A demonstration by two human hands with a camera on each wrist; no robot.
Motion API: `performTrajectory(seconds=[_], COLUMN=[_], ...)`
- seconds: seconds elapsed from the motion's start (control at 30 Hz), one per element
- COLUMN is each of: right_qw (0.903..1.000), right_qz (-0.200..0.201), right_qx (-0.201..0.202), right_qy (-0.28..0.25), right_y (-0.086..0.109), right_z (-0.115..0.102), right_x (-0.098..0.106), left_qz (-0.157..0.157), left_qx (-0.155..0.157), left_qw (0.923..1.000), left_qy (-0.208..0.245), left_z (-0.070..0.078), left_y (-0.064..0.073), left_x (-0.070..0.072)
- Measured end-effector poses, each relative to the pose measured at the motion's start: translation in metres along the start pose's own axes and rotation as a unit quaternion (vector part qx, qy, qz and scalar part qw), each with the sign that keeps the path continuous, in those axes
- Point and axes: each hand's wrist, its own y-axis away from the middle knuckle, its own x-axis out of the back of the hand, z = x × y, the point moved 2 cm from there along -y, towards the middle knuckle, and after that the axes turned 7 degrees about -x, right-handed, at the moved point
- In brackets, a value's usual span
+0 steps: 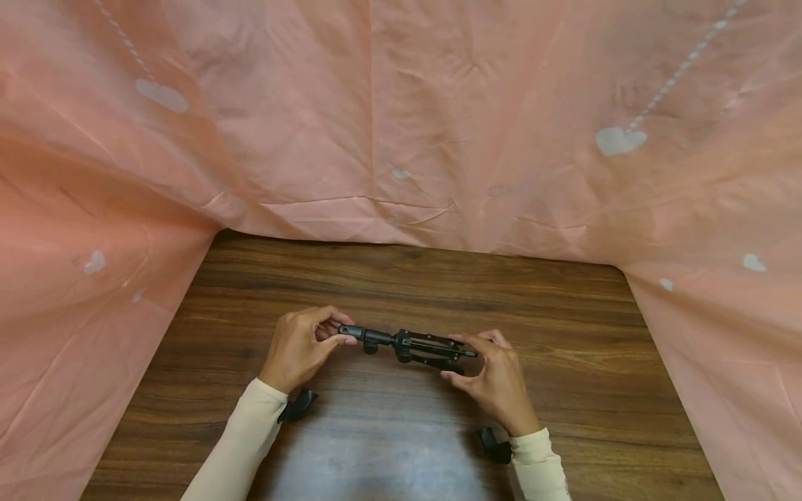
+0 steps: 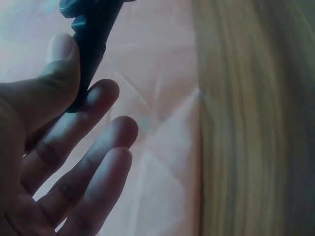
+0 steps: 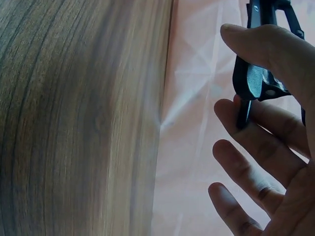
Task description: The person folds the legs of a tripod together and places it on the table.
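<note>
A small black tripod (image 1: 403, 346), its legs folded close together, is held lengthwise between both hands above the table. My left hand (image 1: 301, 351) pinches the narrow head end between thumb and index finger. In the left wrist view, that thumb lies along the dark shaft (image 2: 93, 49) while the other fingers stay spread below. My right hand (image 1: 501, 379) grips the leg end, thumb on the near side and fingers on the far side. The right wrist view shows the leg tips (image 3: 247, 81) between the thumb and fingers, with a thin black rod pointing down past them.
The brown wood-grain table (image 1: 407, 278) lies under the hands. Pink cloth (image 1: 376, 125) with white hearts hangs along its back and both sides. A black wrist mount (image 1: 297, 406) sits at the left cuff, and another black mount (image 1: 493, 445) at the right cuff.
</note>
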Motion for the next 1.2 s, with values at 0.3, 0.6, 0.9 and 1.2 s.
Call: performTrajectory(seconds=[0.3,0.6,0.9,1.2], right_qw=[0.9989,0.9977,0.9976,0.9969], right_qz=[-0.028,-0.054,-0.06,-0.072], right_qx=[0.003,-0.016,-0.015,-0.012], right_qy=[0.037,0.036,0.033,0.031], right_y=[0.005,0.011,0.014,0.016], right_z=[0.006,0.014,0.023,0.028], right_x=[-0.01,-0.025,-0.04,-0.05], left_qz=[-0.027,-0.048,-0.062,-0.065], left_qx=[0.003,0.017,0.039,0.049], left_qw=[0.9955,0.9947,0.9938,0.9932], left_qy=[-0.091,-0.089,-0.084,-0.083], left_z=[-0.018,-0.033,-0.043,-0.049], left_y=[0.016,0.029,0.036,0.041], left_x=[-0.014,-0.029,-0.037,-0.043])
